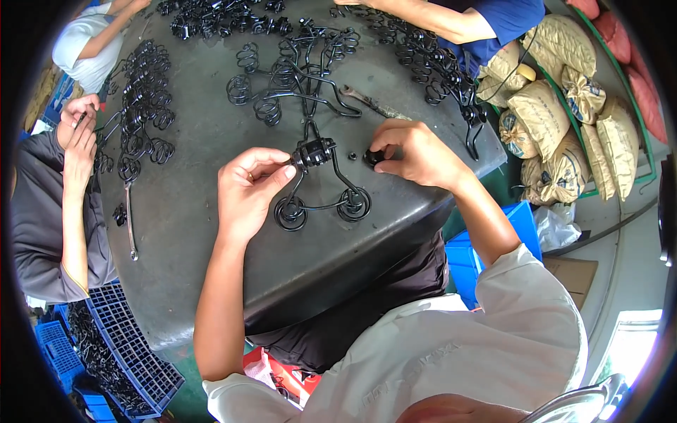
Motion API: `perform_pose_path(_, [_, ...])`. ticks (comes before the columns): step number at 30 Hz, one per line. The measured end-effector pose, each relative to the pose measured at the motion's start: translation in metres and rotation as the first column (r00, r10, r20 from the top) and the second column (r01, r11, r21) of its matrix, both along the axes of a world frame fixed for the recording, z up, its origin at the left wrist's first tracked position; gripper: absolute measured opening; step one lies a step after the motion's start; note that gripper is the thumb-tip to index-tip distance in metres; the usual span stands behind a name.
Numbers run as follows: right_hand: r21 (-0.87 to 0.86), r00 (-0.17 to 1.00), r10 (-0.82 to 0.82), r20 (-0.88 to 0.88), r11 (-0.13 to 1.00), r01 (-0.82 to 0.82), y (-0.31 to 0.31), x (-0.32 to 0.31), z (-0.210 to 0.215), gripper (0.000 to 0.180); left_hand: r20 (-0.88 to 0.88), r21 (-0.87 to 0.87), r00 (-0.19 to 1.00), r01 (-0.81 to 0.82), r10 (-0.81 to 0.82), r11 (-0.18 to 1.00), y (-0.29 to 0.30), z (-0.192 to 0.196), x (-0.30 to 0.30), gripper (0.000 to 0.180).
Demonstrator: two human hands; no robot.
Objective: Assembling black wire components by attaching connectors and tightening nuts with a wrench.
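Observation:
A black wire frame (321, 206) with coiled ends lies on the dark table before me, a black cylindrical clamp (314, 152) at its upper middle. Thumb and fingers of my left hand (247, 185) pinch the left end of that clamp. To the right, my right hand (422, 156) is closed on a small round black part (374, 156), mostly covered by the fingers. Between the clamp and this hand sits a tiny black nut-like piece (352, 156). Further off, several similar coiled wire frames (300, 77) lie tangled together.
A wrench (367, 103) lies beyond my right hand, another wrench (131, 222) at the left. Heaps of black coiled parts (144, 99) line the table (190, 282). Co-workers sit left and far right. Blue crates (127, 345) stand below left; sacks (539, 113) fill a rack at right.

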State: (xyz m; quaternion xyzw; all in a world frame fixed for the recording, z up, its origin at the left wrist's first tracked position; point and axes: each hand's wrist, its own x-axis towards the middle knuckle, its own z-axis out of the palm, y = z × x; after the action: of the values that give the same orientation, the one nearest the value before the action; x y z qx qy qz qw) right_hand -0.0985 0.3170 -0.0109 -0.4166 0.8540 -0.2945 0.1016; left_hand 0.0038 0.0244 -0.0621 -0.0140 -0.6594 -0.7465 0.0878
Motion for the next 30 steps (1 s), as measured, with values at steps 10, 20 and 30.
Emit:
perform_pose_path(10, [-0.015, 0.997, -0.072, 0.028, 0.997, 0.073, 0.008, 0.003, 0.002, 0.030, -0.035, -0.021, 0.999, 0.013, -0.014, 1.000, 0.000, 0.002, 0.000, 0.016])
perform_pose_path(20, [-0.081, 0.940, -0.122, -0.318, 0.992, 0.102, 0.018, -0.004, -0.002, 0.024, -0.053, 0.006, 0.998, 0.021, -0.021, 1.000, 0.000, 0.001, 0.000, 0.017])
perform_pose_path(30, [-0.073, 0.984, -0.053, -0.170, 0.996, 0.041, -0.001, 0.008, -0.010, 0.033, -0.038, -0.010, 0.999, 0.004, -0.005, 1.000, 0.000, 0.001, 0.001, 0.017])
